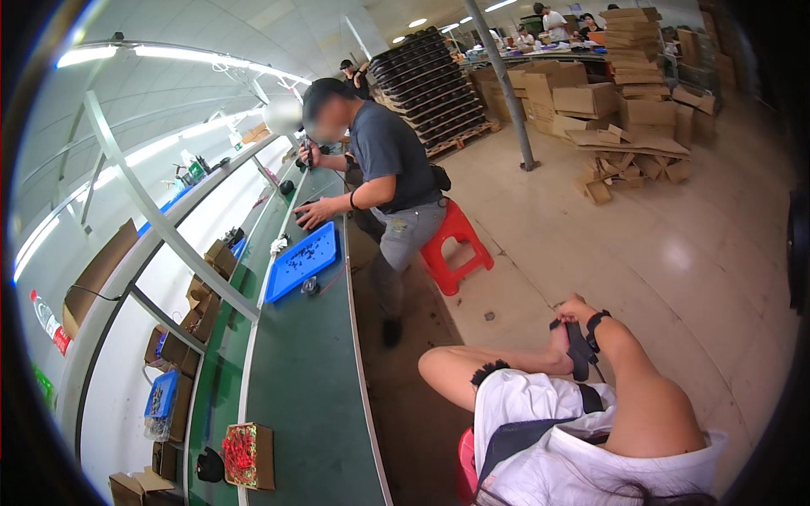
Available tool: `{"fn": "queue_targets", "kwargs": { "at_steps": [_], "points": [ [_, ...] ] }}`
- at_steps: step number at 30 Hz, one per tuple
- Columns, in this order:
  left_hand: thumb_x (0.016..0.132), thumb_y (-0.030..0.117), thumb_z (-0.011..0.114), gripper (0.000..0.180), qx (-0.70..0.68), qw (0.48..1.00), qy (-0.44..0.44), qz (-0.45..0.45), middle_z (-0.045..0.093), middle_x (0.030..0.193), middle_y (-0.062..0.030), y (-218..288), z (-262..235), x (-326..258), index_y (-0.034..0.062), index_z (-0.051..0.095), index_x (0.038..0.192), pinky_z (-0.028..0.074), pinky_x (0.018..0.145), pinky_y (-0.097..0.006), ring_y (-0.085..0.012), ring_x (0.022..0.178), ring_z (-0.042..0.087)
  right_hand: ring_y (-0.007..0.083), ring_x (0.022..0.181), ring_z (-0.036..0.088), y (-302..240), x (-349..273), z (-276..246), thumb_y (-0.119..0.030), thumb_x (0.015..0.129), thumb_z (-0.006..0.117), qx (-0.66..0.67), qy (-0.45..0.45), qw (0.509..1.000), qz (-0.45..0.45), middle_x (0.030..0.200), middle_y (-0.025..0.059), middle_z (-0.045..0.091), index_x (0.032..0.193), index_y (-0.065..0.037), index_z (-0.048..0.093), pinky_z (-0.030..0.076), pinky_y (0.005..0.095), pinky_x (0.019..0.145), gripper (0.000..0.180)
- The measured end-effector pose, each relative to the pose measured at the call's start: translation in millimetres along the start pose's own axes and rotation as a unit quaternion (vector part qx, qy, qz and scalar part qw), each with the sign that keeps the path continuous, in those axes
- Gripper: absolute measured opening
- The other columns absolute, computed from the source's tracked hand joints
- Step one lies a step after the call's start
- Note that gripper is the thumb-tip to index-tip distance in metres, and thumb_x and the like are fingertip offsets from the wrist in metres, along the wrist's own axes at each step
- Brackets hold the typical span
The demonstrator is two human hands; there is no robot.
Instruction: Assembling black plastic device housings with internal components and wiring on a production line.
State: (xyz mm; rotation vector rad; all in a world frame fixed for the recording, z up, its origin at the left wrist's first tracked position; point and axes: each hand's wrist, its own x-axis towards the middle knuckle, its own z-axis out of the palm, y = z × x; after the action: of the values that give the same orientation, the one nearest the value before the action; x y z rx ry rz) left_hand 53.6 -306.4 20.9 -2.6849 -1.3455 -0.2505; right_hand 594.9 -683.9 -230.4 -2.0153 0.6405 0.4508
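My two forearms meet low on the right, over the floor beside the bench. My right hand (575,310) has a black band on its wrist, and its fingers curl onto the top of a black strap (580,354). That strap wraps around my left wrist. My left hand (560,337) is mostly hidden behind the right hand and the strap, so its fingers do not show. I am sitting on a red stool (466,460), in white and dark clothing.
A green conveyor bench (304,396) runs along my left. On it are a blue tray (301,261) of small black parts and a cardboard box of red pieces (247,455). A co-worker (390,181) stands at the bench beside a red stool (454,246). Cardboard stacks (629,93) and a pole (506,84) stand further back.
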Motion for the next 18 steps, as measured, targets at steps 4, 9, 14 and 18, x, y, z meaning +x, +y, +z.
{"fn": "queue_targets", "kwargs": {
  "at_steps": [4, 9, 14, 18],
  "points": [
    [0.061, 0.032, 0.077, 0.102, -0.002, 1.0, 0.012, 0.008, 0.027, 0.15, -0.0192, -2.0, 4.6, -2.7, -0.0023, 0.028, 0.143, 0.024, 0.111, -0.048, -0.0382, 0.138, 0.025, 0.0162, 0.055, 0.064, -11.6, -22.8, 22.0, -0.011, 0.059, 0.079, -0.089, 0.03, 0.995, -0.036, 0.059, 0.0082, 0.065, 0.064, -0.003, 0.067, 0.054, 0.0277, 0.055, 0.016],
    [0.061, 0.032, 0.077, 0.102, -0.007, 0.999, 0.028, 0.02, 0.027, 0.15, -0.0195, -5.9, 9.6, -5.9, -0.0025, 0.027, 0.143, 0.023, 0.111, -0.048, -0.0384, 0.138, 0.025, 0.0289, 0.096, 0.066, 0.0, -32.8, 38.1, -0.019, 0.058, 0.077, -0.271, 0.06, 0.956, -0.098, 0.098, 0.0189, 0.068, 0.085, 0.0, 0.069, 0.054, 0.0357, 0.08, 0.034],
    [0.06, 0.03, 0.079, 0.104, -0.013, 1.0, 0.02, -0.004, 0.026, 0.15, -0.0203, -8.1, 9.6, -8.8, -0.0028, 0.027, 0.143, 0.023, 0.111, -0.047, -0.038, 0.139, 0.024, 0.0285, 0.097, 0.066, 41.3, -35.8, 29.7, -0.019, 0.065, 0.071, -0.197, 0.099, 0.974, -0.058, 0.096, 0.0204, 0.067, 0.09, 0.001, 0.069, 0.053, 0.0356, 0.083, 0.032],
    [0.06, 0.029, 0.079, 0.103, -0.005, 1.0, -0.015, 0.01, 0.028, 0.15, -0.0197, 1.6, -4.9, 0.4, -0.0021, 0.027, 0.143, 0.023, 0.111, -0.047, -0.037, 0.138, 0.025, 0.0302, 0.088, 0.068, 61.7, 39.7, 88.0, -0.032, 0.057, 0.078, -0.305, 0.085, 0.938, -0.139, 0.09, 0.0195, 0.068, 0.08, -0.004, 0.07, 0.054, 0.036, 0.078, 0.037]
  ]
}}
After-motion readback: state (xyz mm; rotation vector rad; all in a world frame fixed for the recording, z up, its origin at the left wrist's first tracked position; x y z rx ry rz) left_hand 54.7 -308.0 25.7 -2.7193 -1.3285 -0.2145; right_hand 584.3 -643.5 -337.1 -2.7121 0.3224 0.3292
